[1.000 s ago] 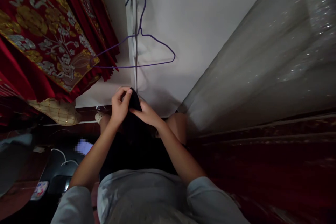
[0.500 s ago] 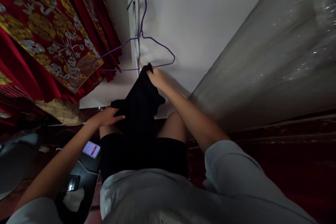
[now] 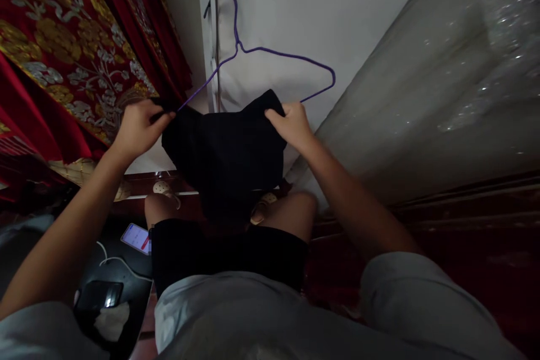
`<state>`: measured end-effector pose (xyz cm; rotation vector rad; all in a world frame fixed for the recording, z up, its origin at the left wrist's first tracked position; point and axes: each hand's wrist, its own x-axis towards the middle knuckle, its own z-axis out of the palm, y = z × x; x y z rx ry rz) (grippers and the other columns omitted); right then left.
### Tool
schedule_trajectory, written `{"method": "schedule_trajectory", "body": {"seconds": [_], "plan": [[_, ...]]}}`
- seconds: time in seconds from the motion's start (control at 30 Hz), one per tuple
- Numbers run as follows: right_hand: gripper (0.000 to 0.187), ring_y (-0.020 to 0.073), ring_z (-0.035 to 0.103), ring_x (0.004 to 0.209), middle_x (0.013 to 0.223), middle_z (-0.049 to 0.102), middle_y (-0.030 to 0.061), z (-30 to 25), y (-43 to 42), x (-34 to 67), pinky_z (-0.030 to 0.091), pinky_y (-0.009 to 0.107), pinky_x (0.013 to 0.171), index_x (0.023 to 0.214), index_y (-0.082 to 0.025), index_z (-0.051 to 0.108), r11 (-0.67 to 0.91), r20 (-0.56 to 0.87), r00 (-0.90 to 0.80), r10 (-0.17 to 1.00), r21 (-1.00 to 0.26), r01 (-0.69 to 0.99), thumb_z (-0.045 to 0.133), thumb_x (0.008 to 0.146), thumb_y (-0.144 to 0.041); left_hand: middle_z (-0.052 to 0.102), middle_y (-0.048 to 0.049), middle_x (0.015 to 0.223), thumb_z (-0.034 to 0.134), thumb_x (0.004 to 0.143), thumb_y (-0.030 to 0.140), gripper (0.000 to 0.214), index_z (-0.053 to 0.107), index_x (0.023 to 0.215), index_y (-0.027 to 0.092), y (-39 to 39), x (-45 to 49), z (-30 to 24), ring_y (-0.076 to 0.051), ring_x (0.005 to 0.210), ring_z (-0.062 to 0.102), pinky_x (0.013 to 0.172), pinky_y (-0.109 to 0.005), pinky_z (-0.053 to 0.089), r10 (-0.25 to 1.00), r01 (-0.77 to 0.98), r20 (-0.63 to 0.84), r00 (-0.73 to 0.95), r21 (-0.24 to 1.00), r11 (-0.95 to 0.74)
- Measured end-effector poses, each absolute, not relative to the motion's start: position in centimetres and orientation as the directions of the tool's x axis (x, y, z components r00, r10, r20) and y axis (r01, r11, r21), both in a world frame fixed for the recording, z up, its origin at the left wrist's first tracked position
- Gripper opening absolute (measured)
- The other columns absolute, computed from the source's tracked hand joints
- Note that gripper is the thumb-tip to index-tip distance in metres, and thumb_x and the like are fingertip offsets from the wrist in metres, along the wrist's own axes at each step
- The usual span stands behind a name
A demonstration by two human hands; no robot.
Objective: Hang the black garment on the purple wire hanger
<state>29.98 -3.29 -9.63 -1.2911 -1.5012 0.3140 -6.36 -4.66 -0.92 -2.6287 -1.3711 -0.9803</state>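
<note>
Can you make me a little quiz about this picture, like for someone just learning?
1. What colour is the wire hanger on the white wall?
2. True or false: only one hand holds the black garment.
3. What lies lower left, by the person's leg: A) a lit phone, B) a book, C) a cup?

Key
1. Purple.
2. False. The left hand grips its left edge and the right hand grips its right edge, spreading it just under the hanger.
3. A.
</note>
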Motion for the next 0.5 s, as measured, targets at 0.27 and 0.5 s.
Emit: {"method": "schedule_trajectory", "body": {"seconds": [0.27, 0.5], "plan": [[0.050, 0.0083, 0.027, 0.051, 0.052, 0.026, -0.0048, -10.8, -5.0, 27.3, 0.023, 0.027, 0.050, 0.052, -0.022, 0.028, 0.388, 0.545, 0.193, 0.816, -0.764, 0.515, 0.064, 0.086, -0.032, 0.065, -0.0057, 0.096, 0.068, 0.090, 0.024, 0.011, 0.063, 0.091, 0.014, -2.5, -0.7, 0.6, -0.023, 0.103, 0.062, 0.101, -0.039, 0.047, 0.711, 0.665, 0.521, 0.473, 0.319, -0.676], [0.020, 0.0198, 0.065, 0.075, 0.076, 0.068, 0.0028, -9.4, -6.8, 27.6, 0.054, 0.036, 0.076, 0.081, -0.021, 0.067, 0.573, 0.690, 0.062, 0.721, -0.645, 0.506, 0.060, 0.095, -0.034, 0.068, -0.0027, 0.108, 0.052, 0.100, 0.014, 0.041, 0.052, 0.140, 0.019, -0.1, -0.6, -0.9, -0.018, 0.101, 0.061, 0.102, -0.030, 0.041, 0.680, 0.596, 0.544, 0.492, 0.359, -0.719]]}}
